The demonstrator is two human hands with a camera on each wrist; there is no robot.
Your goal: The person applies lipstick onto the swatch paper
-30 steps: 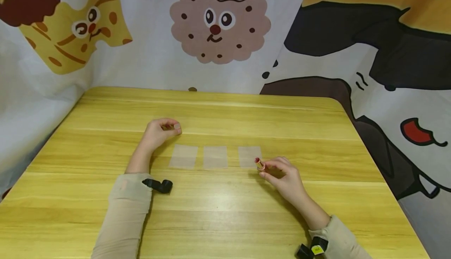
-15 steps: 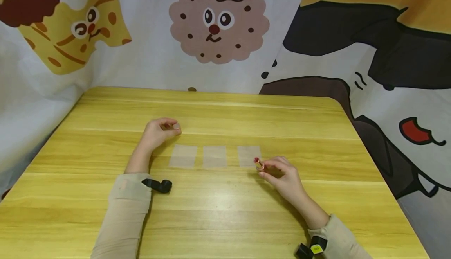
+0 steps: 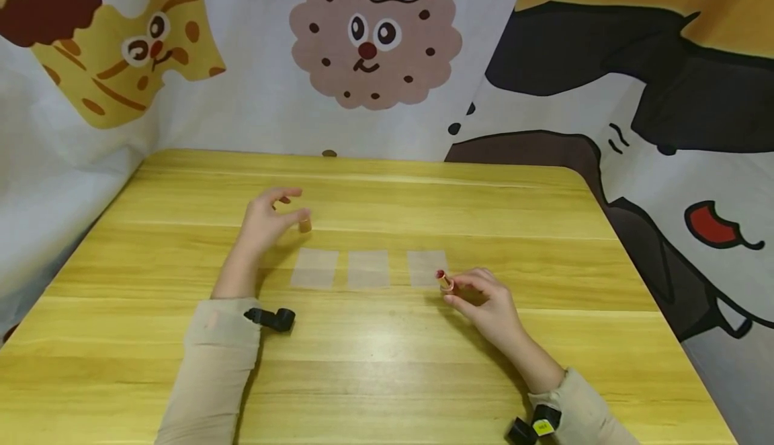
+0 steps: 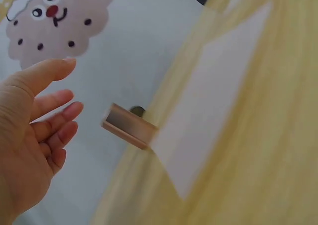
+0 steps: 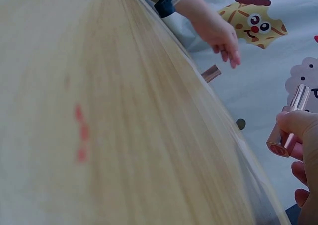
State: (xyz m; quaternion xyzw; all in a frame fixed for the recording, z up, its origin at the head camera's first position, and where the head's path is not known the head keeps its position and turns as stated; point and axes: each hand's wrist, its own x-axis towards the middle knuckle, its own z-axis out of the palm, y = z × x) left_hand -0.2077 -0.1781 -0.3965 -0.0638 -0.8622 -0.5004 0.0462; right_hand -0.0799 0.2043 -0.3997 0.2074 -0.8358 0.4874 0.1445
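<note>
Your work area comprised one desk (image 3: 375, 391), one lipstick (image 3: 446, 284), one cap (image 3: 305, 226) and three translucent sheets (image 3: 368, 269), laid flat in a row with narrow gaps between them. Your right hand (image 3: 488, 300) pinched the lipstick, tilted, between thumb and fingers; in the head view its red end overlapped the near right corner of the right sheet (image 3: 423, 265). Your left hand (image 3: 264, 220) held nothing: thumb and forefinger were spread wide, just beside the cap, which stood upright on the desk beyond the left sheet (image 3: 315, 269). Two wrist cameras (image 3: 283, 320) were fitted, one at each sleeve. The sheets lay well inside every desk edge. A broad strip of wood separated them from the far edge, at the printed cloth (image 3: 254, 115), and a wider expanse extended toward you. Your hands were well apart, with lateral room between the right hand and the slanting right edge.
</note>
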